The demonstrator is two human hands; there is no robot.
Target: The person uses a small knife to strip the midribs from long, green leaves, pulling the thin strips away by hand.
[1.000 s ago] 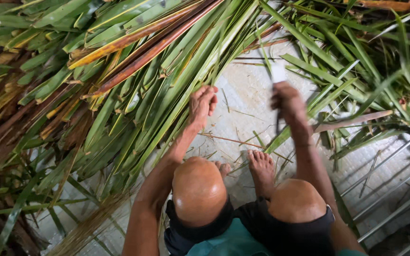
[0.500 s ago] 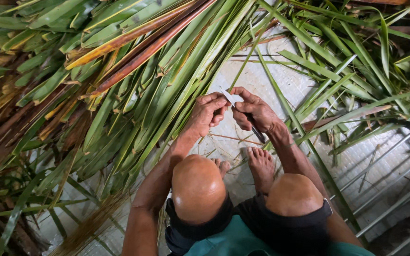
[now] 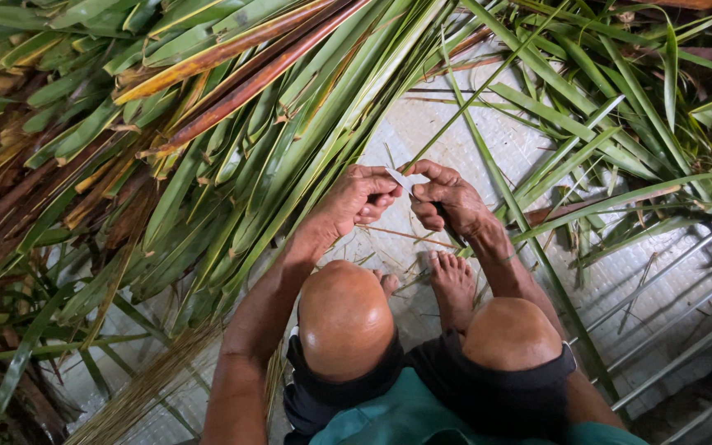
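Item: long green leaf strip [image 3: 463, 107], narrow, running from the hands up and away to the right over the woven mat [image 3: 447, 140]; its near end lies between the two hands, above the bare foot [image 3: 453, 284].

Left hand [image 3: 356, 202]: fingers curled and pressed together, fingertips pinching the pale near end of the strip; right hand [image 3: 451, 202]: closed around a dark handle, thumb and forefinger pinching toward the small pale blade [image 3: 397, 177] that meets the strip; the two hands almost touching.

Handling, as judged: the strip looks light, thin and springy, bending under its own length; likely to split along the grain and tough across it; edges may be sharp or toothed, so the sound hold is flat on the faces near the cut end, not along the margins; the surface looks smooth, perhaps slippery.

Surroundings: heaped pile of green and brown leaves [image 3: 208, 124] pressing in close on the left, touching the left forearm; looser scattered leaves [image 3: 620, 107] to the right; metal bars [image 3: 677, 313] at lower right, well apart from the hands; knees drawn up below the hands.

Open room: a bare patch of mat ahead of the hands and between the two heaps; little sideways room to the left.
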